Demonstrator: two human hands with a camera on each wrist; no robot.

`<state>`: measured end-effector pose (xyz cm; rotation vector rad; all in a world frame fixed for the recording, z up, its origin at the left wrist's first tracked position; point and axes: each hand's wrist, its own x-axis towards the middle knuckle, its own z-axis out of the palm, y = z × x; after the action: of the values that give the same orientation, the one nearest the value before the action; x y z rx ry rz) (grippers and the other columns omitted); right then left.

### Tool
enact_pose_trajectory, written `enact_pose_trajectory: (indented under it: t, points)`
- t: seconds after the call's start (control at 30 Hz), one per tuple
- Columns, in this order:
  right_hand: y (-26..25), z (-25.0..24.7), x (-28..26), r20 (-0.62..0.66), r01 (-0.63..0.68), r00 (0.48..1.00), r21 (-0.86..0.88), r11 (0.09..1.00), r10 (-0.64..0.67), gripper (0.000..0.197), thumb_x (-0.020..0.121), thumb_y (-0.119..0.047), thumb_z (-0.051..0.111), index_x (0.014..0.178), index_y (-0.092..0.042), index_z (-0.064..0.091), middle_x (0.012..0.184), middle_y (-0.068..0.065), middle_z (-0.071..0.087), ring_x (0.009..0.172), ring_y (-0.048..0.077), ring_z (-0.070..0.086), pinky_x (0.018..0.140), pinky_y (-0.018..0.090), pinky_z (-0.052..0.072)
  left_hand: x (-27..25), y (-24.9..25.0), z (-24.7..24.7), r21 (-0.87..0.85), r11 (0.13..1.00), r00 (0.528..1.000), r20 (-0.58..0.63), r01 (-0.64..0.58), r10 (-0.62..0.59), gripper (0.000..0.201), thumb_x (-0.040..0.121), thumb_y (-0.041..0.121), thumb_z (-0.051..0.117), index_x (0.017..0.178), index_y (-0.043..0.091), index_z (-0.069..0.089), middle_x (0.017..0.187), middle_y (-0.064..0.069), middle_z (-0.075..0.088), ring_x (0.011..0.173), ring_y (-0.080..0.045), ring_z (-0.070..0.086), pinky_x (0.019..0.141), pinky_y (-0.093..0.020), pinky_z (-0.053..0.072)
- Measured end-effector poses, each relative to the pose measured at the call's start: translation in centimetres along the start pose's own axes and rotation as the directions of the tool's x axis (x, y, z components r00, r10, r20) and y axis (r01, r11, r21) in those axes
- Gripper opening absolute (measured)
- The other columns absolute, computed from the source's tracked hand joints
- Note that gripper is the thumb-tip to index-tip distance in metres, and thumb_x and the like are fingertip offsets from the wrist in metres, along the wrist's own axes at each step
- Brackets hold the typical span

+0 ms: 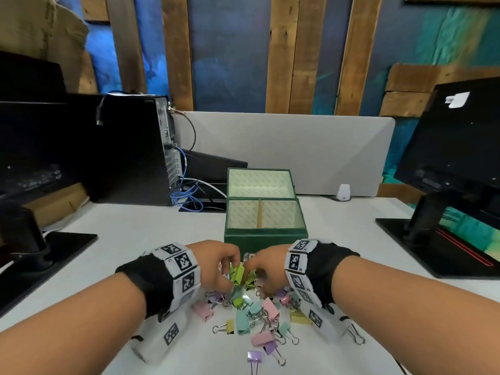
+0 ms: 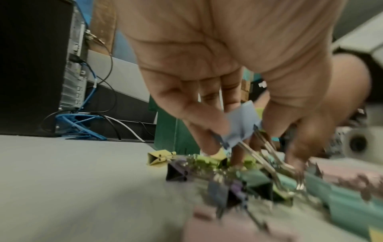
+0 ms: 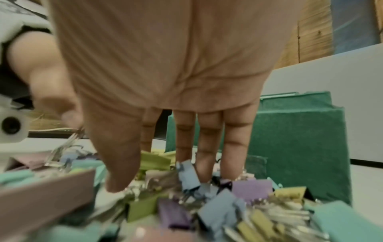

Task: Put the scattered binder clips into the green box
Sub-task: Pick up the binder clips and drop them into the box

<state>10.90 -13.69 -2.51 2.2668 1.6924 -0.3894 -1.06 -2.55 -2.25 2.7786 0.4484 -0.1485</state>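
Evidently little is done — the box (image 1: 266, 235) at 12 o'clock of the pile shows no clips (image 1: 254, 318) inside; left hand (image 1: 216, 262) pinches a blue clip (image 2: 241, 124), right hand (image 1: 266, 269) reaches straight-fingered into the pile, its hold unclear.

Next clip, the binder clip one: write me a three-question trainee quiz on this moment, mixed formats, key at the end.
1. True or false: the green box already holds binder clips.
2. Multiple choice: the left hand pinches which clip? A) pale blue clip B) a black one C) none
3. Fill in: the right hand reaches with straight fingers down into the ____ of clips.

Key: 1 false, both compartments show only lining; 2 A; 3 pile.
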Motion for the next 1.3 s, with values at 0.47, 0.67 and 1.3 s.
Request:
enact_pose_trajectory:
  t: [0.47,0.67,1.3]
  points:
    - [0.6,-1.3,-0.7,-0.079,0.058,0.996,0.178,0.982,-0.045,0.032,0.083,-0.016,0.064,0.115,-0.021,0.061,0.083,-0.009,0.051,0.064,0.008,0.048,0.056,0.016,0.038,-1.1,-1.9,-2.6,-0.585,0.805,0.991,-0.014,0.097,-0.13,0.015,0.081,0.008,0.068,0.086,0.016,0.055,0.062,-0.001,0.064,0.047,-0.008,0.056,0.044,-0.015,0.044]
    - [4.0,-2.9,-1.5,-0.157,-0.001,0.971,0.751,0.661,0.18,0.012,0.085,-0.013,0.063,0.09,-0.023,0.062,0.073,0.0,0.058,0.063,0.013,0.056,0.071,0.029,0.054,-1.4,-1.5,-3.0,-0.826,0.552,0.976,-0.008,0.116,-0.218,0.019,0.082,-0.003,0.064,0.082,0.012,0.053,0.072,-0.005,0.062,0.044,-0.006,0.062,0.046,-0.011,0.051]
    - [5.7,-6.9,3.3,-0.035,0.097,0.945,0.979,-0.177,0.325,0.009,0.094,-0.002,0.045,0.096,-0.002,0.054,0.086,0.015,0.05,0.078,0.024,0.056,0.048,0.026,0.056,3.8,-2.4,-5.3,-0.94,0.326,0.949,-0.008,0.1,-0.316,0.019,0.091,0.014,0.05,0.072,0.015,0.049,0.069,-0.002,0.051,0.055,-0.01,0.049,0.049,-0.016,0.037]
